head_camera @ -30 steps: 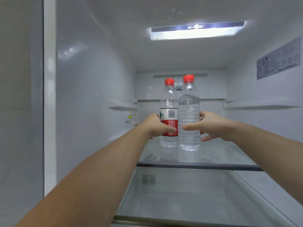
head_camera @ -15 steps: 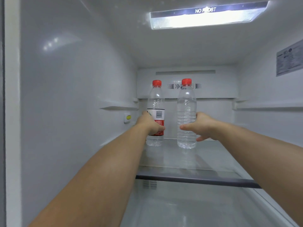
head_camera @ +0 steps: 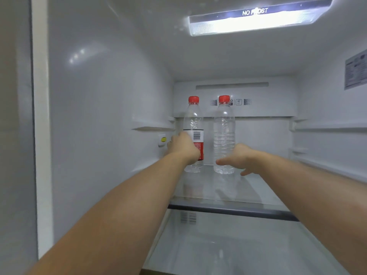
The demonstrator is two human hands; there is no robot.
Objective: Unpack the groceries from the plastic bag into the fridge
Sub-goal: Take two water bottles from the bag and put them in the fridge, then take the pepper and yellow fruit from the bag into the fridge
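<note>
Two water bottles are standing far back on the shelf [head_camera: 228,203]. The left hand [head_camera: 183,147] is wrapping the labelled bottle [head_camera: 195,133]; the right hand [head_camera: 241,158] is loosening, fingers spread beside the clear bottle [head_camera: 224,133]. They are looking full, heavy, smooth, squashy. Holding the middle is best.

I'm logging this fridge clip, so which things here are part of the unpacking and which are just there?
Job:
clear labelled red-capped plastic bottle
clear unlabelled red-capped plastic bottle
glass fridge shelf
left hand
right hand

Just there:
ceiling light strip
wall sticker
</note>
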